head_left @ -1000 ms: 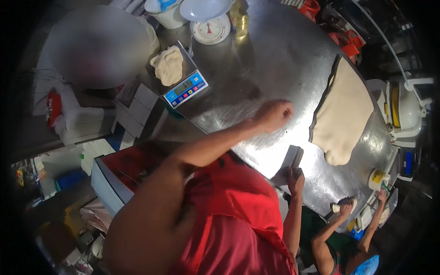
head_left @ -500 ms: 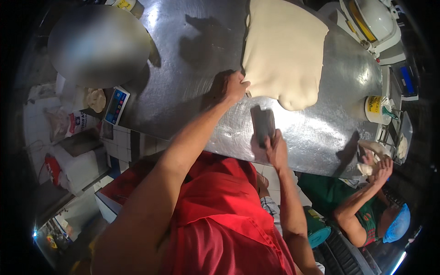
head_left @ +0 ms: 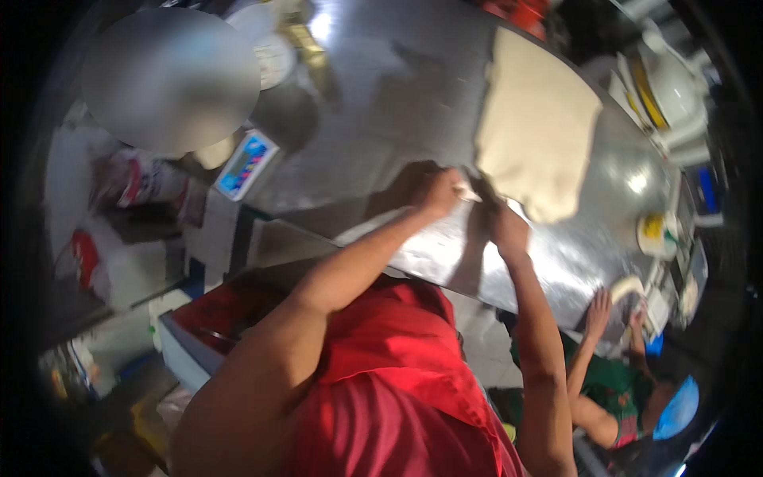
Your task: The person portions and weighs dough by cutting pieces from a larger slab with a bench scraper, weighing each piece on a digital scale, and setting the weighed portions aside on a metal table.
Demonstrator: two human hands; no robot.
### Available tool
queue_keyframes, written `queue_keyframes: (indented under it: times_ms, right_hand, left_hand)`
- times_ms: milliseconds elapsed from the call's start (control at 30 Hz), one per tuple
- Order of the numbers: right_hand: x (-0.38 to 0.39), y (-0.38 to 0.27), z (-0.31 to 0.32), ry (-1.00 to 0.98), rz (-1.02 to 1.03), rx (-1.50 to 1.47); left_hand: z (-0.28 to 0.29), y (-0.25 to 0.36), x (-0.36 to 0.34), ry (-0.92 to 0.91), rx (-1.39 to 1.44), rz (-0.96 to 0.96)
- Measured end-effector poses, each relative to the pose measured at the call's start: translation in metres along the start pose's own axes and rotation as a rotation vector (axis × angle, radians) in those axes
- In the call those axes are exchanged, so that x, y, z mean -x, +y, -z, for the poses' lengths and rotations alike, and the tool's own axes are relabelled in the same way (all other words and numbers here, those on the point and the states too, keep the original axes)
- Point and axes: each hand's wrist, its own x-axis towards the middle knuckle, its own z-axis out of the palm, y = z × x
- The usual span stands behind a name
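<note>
A large pale sheet of dough lies on the metal table, stretching away ahead of me. My left hand is closed on a small pale piece of dough, just left of the sheet's near corner. Beside it, my right hand grips a dark, flat-bladed dough scraper, raised close to that same corner. Motion blurs the blade, so I cannot tell whether it touches the sheet.
To the right, a co-worker in a blue cap handles a strip of dough at the table's edge. A digital scale stands at the left. A yellow-labelled tub and a white machine line the right side. A blurred disc hides the upper left.
My right hand has brought the scraper up to the sheet's near corner. My left hand now holds a small dough piece, apart from the sheet. The whole view has shifted.
</note>
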Motion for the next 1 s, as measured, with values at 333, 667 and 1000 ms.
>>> queue_keyframes:
  times_ms: [333,667,1000]
  right_hand:
    - [0.111,-0.026,-0.074,-0.011,-0.457,-0.517]
    - [0.092,-0.006,-0.091,-0.118,-0.386,-0.649]
    - [0.089,0.014,-0.083,-0.236,0.061,-0.496]
  left_hand:
    - [0.386,-0.054,0.038,0.390,0.336,-0.249]
    - [0.542,-0.143,0.046,0.469,-0.154,0.121]
    - [0.530,-0.110,0.040,0.828,-0.068,-0.198]
